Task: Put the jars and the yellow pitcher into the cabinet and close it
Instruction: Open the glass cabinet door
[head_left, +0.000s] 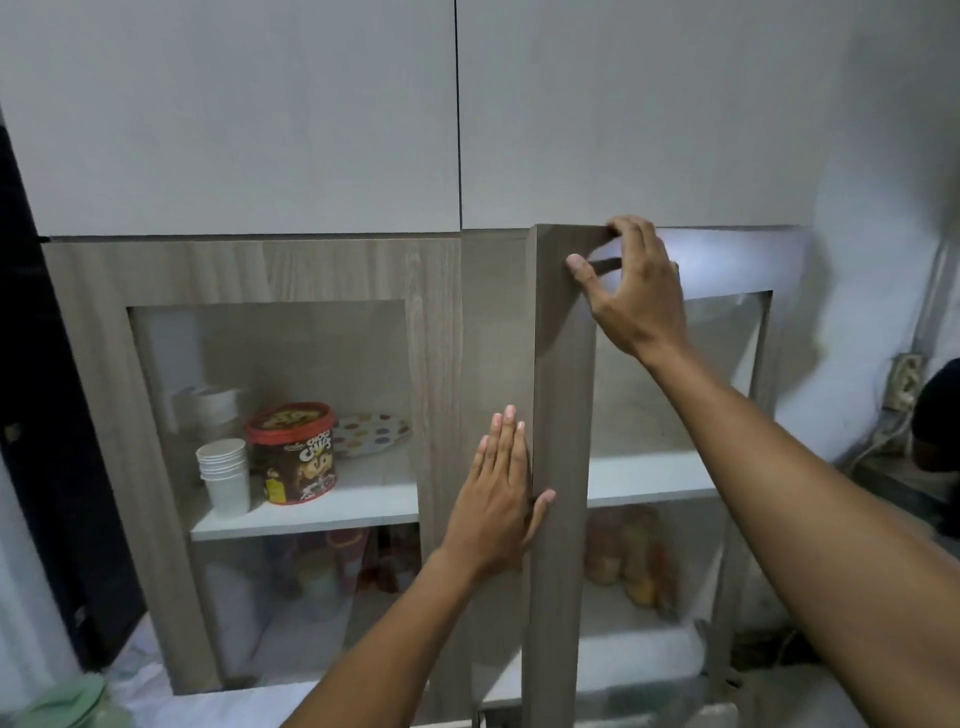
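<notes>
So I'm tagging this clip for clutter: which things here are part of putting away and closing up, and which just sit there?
Part of the job:
right cabinet door, ajar
right hand gripping its top edge
left hand flat by its edge
jars on the lower shelf

Just there:
paper cups
cereal tub
dotted plate
wall socket

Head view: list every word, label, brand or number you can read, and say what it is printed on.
"CHOCO CHIPS": on the red-lidded tub behind the left glass door, upper shelf.
Small print above that logo and the yellow patch low on the tub: too blurred to read.
Paper cups, jars on the lower shelf: no readable text.
</notes>
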